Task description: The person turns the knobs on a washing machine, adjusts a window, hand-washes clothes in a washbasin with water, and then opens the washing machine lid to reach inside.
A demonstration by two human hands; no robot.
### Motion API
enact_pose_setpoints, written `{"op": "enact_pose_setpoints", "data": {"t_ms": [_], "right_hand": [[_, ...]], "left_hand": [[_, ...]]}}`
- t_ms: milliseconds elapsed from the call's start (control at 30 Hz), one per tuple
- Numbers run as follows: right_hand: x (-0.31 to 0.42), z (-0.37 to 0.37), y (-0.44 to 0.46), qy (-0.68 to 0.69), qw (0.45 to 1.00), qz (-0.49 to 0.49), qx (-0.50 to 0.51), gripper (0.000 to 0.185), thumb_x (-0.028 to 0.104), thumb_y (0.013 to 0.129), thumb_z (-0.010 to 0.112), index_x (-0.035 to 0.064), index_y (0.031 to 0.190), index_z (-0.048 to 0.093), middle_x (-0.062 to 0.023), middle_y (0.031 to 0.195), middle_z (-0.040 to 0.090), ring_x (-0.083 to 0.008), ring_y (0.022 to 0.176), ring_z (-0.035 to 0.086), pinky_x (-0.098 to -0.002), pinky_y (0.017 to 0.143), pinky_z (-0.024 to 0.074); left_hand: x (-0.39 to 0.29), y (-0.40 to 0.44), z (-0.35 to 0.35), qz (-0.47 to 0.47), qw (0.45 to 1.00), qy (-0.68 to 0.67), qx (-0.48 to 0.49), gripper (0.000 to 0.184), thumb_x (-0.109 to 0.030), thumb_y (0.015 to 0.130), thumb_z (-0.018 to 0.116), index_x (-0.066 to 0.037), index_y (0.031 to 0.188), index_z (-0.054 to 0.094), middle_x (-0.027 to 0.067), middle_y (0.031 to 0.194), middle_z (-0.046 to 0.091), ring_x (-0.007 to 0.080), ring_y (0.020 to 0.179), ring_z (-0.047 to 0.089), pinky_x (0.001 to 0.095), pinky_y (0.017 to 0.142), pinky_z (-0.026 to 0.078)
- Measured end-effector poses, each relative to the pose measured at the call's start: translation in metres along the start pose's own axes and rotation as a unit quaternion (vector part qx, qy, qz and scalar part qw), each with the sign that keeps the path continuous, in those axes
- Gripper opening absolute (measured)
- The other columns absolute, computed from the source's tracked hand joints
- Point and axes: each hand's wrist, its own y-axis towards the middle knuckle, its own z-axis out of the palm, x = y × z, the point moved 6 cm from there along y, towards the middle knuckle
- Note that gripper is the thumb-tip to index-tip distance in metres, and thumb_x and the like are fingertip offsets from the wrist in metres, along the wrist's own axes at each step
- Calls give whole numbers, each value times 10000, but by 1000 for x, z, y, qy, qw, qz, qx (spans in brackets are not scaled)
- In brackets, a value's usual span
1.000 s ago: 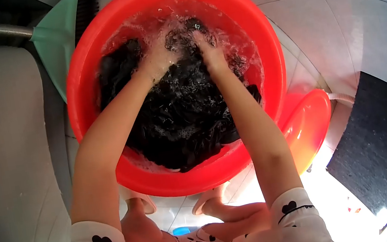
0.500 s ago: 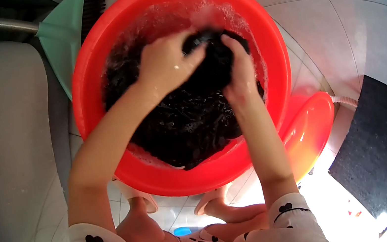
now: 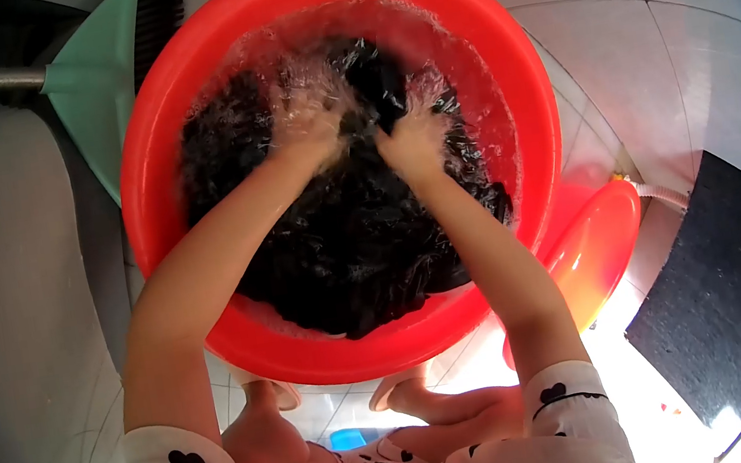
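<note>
A large red basin (image 3: 525, 112) holds soapy water and a mass of soaked black cloth (image 3: 355, 253). My left hand (image 3: 305, 117) is pushed into the water among the cloth. Its fingers are blurred by the rippling water, so their grip does not show. To its right, my right hand (image 3: 417, 140) is also partly under the surface. Its thumb lies near a raised black fold between the two hands, while the other fingers are hidden by water and foam. Both forearms reach over the basin's near side.
A green dustpan (image 3: 92, 86) with a metal handle stands beside the basin at upper left. A smaller red basin (image 3: 597, 241) leans at right, near a pale hose (image 3: 662, 193) and a dark mat (image 3: 723, 284). My feet are below on the tiles.
Both hands have moved down and inward, from bunching the black cloth above the surface to being partly under water. The raised bundle has sunk, and the water is rippling.
</note>
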Motion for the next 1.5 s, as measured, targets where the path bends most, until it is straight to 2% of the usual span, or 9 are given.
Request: {"op": "enact_pose_setpoints", "data": {"t_ms": [100, 167, 333, 600, 800, 967, 1100, 1333, 1500], "right_hand": [[5, 20, 7, -72, 992, -96, 31, 761, 371, 768, 616, -1, 1367, 330, -203, 1386, 349, -397, 1192, 429, -531, 962, 352], [12, -15, 12, 479, 877, -21, 8, 656, 327, 784, 602, -16, 1309, 409, -231, 1338, 391, -401, 1154, 461, -475, 965, 381], [-7, 28, 39, 26, 998, -59, 19, 530, 246, 753, 603, -4, 1209, 500, -250, 1189, 521, -375, 1046, 551, -433, 908, 442], [-3, -136, 21, 536, 833, 75, 118, 399, 0, 682, 641, -8, 1077, 591, -60, 949, 628, -165, 840, 588, -280, 776, 463], [4, -251, -35, 624, 773, 67, 86, 451, -72, 692, 625, 4, 1132, 559, -47, 940, 622, -144, 845, 588, -254, 740, 467], [10, -278, -52, 685, 729, 13, -2, 491, -20, 742, 564, -17, 1227, 484, -99, 1072, 600, -193, 972, 592, -271, 797, 486], [-34, -223, -32, 742, 665, 77, 38, 486, 12, 781, 561, -16, 1255, 459, -102, 1088, 594, -192, 985, 586, -291, 812, 488], [-52, -87, -13, 359, 932, 10, -43, 652, 183, 808, 681, 27, 1343, 344, -203, 1275, 429, -281, 1128, 484, -366, 948, 408], [-20, -37, -11, 239, 971, -10, -22, 623, 393, 849, 605, 109, 1351, 370, -308, 1158, 460, -436, 1052, 502, -428, 894, 425]], "left_hand": [[12, 5, 17, 22, 966, 129, -221, 699, -376, 833, 516, 23, 1373, 324, 170, 1421, 324, 323, 1307, 283, 527, 1098, 132], [30, 21, 38, 21, 976, 128, -173, 684, -393, 831, 501, -27, 1380, 326, 132, 1424, 329, 326, 1322, 251, 508, 1096, 156], [17, 13, 0, 94, 964, -1, -249, 545, -194, 829, 534, -69, 1342, 399, 148, 1364, 406, 315, 1288, 315, 438, 1084, 230], [24, -20, -32, -97, 864, -444, -214, 568, 28, 729, 611, -89, 1269, 479, 164, 1348, 401, 362, 1224, 406, 400, 991, 369], [-26, -51, -83, 42, 920, -361, -144, 898, 1, 665, 639, -182, 1435, 216, 226, 1470, 67, 441, 1351, 103, 487, 1094, 198], [-47, -64, -113, 163, 900, -378, -144, 605, -96, 694, 711, -32, 1242, 462, 207, 1385, 338, 336, 1326, 275, 437, 1058, 280], [-31, -56, -106, 4, 604, -797, -23, 219, -21, 784, 589, -11, 999, 545, 8, 864, 583, 80, 810, 548, 204, 726, 436], [-9, -39, -119, 38, 919, -299, -255, 336, -280, 836, 589, -98, 1117, 564, 117, 984, 591, 240, 879, 597, 304, 736, 470], [-10, -13, -34, 34, 995, -79, -51, 712, -578, 733, 642, -175, 1293, 468, 161, 1331, 388, 345, 1200, 426, 448, 970, 392]]}}
